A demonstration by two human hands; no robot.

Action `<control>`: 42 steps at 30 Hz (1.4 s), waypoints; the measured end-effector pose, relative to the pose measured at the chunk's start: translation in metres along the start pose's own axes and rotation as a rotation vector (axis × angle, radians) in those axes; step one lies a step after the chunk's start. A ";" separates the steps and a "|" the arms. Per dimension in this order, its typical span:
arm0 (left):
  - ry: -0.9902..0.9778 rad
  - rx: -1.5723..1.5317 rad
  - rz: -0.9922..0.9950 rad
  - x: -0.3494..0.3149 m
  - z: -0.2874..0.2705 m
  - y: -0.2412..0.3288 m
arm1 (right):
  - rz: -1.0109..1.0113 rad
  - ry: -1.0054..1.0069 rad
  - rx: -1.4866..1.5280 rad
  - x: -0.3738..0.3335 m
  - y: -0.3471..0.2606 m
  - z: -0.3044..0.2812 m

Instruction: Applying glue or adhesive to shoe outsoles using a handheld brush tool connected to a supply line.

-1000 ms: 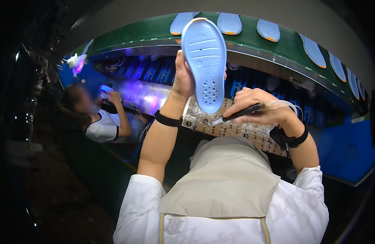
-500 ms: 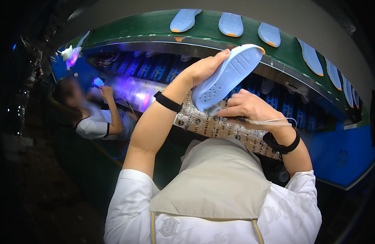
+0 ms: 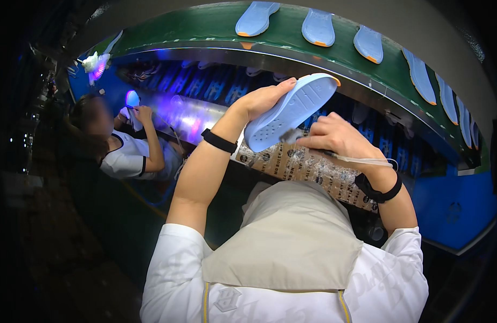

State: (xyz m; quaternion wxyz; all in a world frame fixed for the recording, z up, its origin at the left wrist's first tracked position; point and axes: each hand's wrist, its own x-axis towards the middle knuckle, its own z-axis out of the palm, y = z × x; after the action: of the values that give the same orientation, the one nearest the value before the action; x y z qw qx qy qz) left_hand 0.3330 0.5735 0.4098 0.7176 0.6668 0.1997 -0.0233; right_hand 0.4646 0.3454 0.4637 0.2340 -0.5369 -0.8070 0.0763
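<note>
A light blue shoe sole [image 3: 285,116], with rows of small holes and an orange tip at its upper end, is held tilted in my left hand [image 3: 262,102]. My fingers close around its left edge and are partly hidden behind it. My right hand [image 3: 334,135] pinches a brush with a grey tuft [image 3: 290,135], which is at the sole's lower right edge. A thin pale tube [image 3: 364,160] runs back from the brush along my right wrist. Whether the tuft touches the sole is hard to tell.
Several blue soles lie along a green conveyor belt [image 3: 205,29] ahead. Below it, a dark rack [image 3: 227,89] holds more shoe parts. A ledge wrapped in brown printed film [image 3: 313,172] lies beneath my hands. On the left, a co-worker [image 3: 132,140] holds a glowing sole under violet light.
My left hand and the sole have shifted slightly left and down. The brush has moved from the sole's bottom end up its right edge. Soles on the belt have slid right.
</note>
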 end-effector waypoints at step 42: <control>0.097 -1.113 0.448 -0.045 0.090 -0.150 | 0.106 -0.118 0.372 0.006 -0.013 0.061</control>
State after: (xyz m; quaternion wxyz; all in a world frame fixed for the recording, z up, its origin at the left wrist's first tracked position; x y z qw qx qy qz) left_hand 0.2699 0.4600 0.2851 0.9364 0.2171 0.0691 0.2670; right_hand 0.4240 0.3536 0.4172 0.2773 -0.5208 -0.7617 0.2676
